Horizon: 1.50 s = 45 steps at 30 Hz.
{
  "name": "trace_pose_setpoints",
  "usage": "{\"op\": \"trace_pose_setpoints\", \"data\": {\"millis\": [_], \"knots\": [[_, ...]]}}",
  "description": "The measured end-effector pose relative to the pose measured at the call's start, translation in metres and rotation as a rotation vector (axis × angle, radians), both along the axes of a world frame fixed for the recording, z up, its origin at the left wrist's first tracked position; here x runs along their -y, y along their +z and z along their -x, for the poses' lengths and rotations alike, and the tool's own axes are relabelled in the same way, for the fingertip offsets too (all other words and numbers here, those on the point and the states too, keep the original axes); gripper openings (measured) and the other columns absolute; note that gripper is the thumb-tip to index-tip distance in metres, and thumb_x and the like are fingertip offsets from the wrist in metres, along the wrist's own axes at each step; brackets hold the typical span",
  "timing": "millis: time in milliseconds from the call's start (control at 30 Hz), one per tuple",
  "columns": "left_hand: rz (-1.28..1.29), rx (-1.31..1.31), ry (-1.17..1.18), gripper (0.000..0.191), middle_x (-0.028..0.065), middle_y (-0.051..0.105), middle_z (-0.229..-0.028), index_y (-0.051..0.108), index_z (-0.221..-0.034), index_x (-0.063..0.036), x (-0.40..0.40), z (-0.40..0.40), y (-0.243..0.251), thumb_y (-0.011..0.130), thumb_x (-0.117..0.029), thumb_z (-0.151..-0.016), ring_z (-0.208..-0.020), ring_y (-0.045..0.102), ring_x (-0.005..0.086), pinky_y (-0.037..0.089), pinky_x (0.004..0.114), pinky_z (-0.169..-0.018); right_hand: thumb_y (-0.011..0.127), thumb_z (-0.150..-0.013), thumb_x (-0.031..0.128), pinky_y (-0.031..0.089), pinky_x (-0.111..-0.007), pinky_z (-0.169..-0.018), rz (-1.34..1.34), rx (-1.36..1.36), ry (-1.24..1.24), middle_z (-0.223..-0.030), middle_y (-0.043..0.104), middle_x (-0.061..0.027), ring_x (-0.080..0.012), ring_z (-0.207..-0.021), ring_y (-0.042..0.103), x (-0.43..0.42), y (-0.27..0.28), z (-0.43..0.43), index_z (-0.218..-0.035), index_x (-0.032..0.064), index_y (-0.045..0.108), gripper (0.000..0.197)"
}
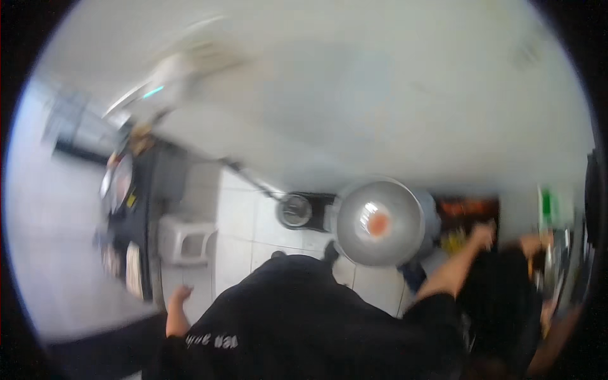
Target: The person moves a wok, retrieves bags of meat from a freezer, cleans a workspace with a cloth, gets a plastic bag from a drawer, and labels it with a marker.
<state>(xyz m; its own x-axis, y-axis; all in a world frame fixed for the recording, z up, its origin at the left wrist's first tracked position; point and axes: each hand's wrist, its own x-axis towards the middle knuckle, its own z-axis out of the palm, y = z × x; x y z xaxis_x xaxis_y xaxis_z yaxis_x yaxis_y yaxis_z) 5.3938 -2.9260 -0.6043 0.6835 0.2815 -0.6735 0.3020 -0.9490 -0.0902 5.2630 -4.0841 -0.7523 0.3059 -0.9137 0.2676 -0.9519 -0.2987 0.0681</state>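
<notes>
My left hand (180, 293) hangs low at the left, near a white plastic stool; it is blurred and nothing shows in it. My right arm reaches out to the right, with my right hand (484, 235) at the edge of a dark box (468, 202) that has red and yellow things in and by it. Whether the fingers hold something is unclear. A large round metal bowl (403, 237) stands in front of me, with a small orange-red spot in its bottom. Left of it is a smaller round metal or glass vessel (294, 211) on a dark surface.
Another person in black stands close at the right, an arm (534, 243) stretched towards items there. The white plastic stool (187, 240) is on the pale tiled floor. A dark table (142, 228) with plates stands at the left. A pale wall (332, 104) rises ahead.
</notes>
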Motion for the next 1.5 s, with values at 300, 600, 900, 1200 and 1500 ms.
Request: {"op": "trace_pose_setpoints", "data": {"millis": [300,600,900,1200,1500], "knots": [[0.255,0.213,0.117,0.064,0.0234,0.055,-0.124,0.052,-0.127,0.0001,0.132,-0.045,0.042,0.048,-0.051,-0.087,-0.118,0.051,0.0348,0.04,0.039,-0.099,0.056,-0.091,0.023,0.046,-0.037,-0.089,-0.572,0.735,0.521,-0.115,0.06,-0.0225,-0.0301,-0.103,0.06,-0.147,0.024,-0.149,-0.122,-0.0071,0.052,0.044],[1.591,0.348,0.707,0.095,0.02,0.036,-0.143,0.031,-0.142,-0.0031,0.098,-0.084,0.144,0.017,-0.077,-0.083,-0.132,0.034,0.0327,0.03,0.047,-0.107,0.052,-0.093,0.022,0.047,-0.04,-0.084,-0.64,0.629,0.788,-0.101,0.065,-0.0225,-0.0355,-0.094,0.062,-0.342,0.12,-0.198,-0.108,-0.0068,0.061,0.034],[2.474,0.469,0.814,0.096,0.022,0.024,-0.148,0.027,-0.144,-0.0059,-0.037,-0.092,0.117,0.027,-0.078,-0.081,-0.137,0.025,0.0363,0.021,0.056,-0.109,0.054,-0.092,0.018,0.049,-0.029,-0.054,-0.675,0.52,0.879,-0.074,0.064,-0.0107,-0.0167,-0.059,0.062,-0.514,0.179,-0.181,-0.098,-0.0048,0.063,0.025],[2.822,0.376,0.841,0.094,0.0228,0.014,-0.151,0.027,-0.145,-0.0139,-0.142,-0.117,0.111,0.033,-0.08,-0.078,-0.139,0.014,0.0405,0.014,0.061,-0.109,0.059,-0.087,0.019,0.05,-0.03,-0.063,-0.981,-0.271,1.224,-0.08,0.066,-0.0117,-0.018,-0.069,0.064,-0.724,0.142,-0.235,-0.11,-0.0001,0.062,0.03],[2.833,0.426,1.007,0.085,0.0199,0.017,-0.151,0.025,-0.146,-0.0229,-0.22,-0.175,0.066,0.036,-0.076,-0.08,-0.138,0.017,0.0411,0.018,0.062,-0.108,0.058,-0.087,0.016,0.052,-0.029,-0.061,-1.242,-0.415,0.99,-0.085,0.067,-0.0128,-0.0175,-0.076,0.064,-0.805,0.094,-0.313,-0.108,-0.0049,0.062,0.029]]}}
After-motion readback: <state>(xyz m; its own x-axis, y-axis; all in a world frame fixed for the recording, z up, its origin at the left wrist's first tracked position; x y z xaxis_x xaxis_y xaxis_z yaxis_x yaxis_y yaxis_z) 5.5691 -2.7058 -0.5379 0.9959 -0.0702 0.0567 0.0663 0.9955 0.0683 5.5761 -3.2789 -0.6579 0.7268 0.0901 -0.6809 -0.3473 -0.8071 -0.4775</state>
